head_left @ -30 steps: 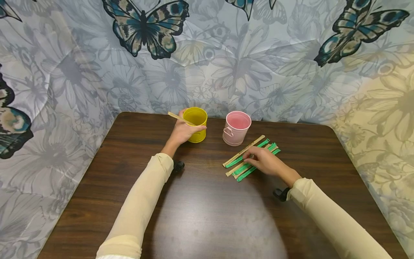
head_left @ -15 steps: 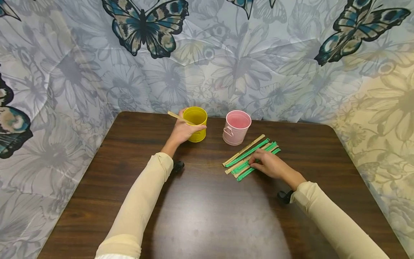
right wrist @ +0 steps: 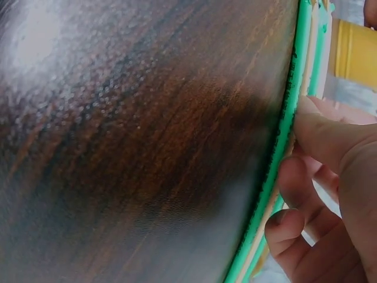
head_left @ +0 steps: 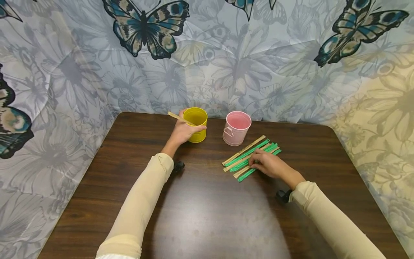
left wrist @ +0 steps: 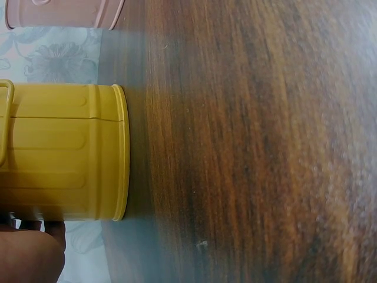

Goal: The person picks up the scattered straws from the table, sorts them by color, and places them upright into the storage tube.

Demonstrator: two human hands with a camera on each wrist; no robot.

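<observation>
In the head view my left hand grips the near left side of a yellow metal bucket, thumb across its front. A tan stick slants over that hand at the bucket's rim. The left wrist view shows the bucket's ribbed side and part of the thumb. My right hand is over a bundle of slim green and tan wrapped sticks on the table. Its thumb and fingers are curled and pinch at a green stick in the bundle. Close up, the thumb presses beside the printed green stick.
A pink bucket with small side loops stands upright between the yellow bucket and the sticks. The dark wooden table ends at the back against a butterfly-print cloth. Black cameras sit at both wrists.
The right hand has drawn back slightly to the right. Several sticks have slid a little away to the left, widening a gap in the bundle. The left hand and yellow bucket stay still.
</observation>
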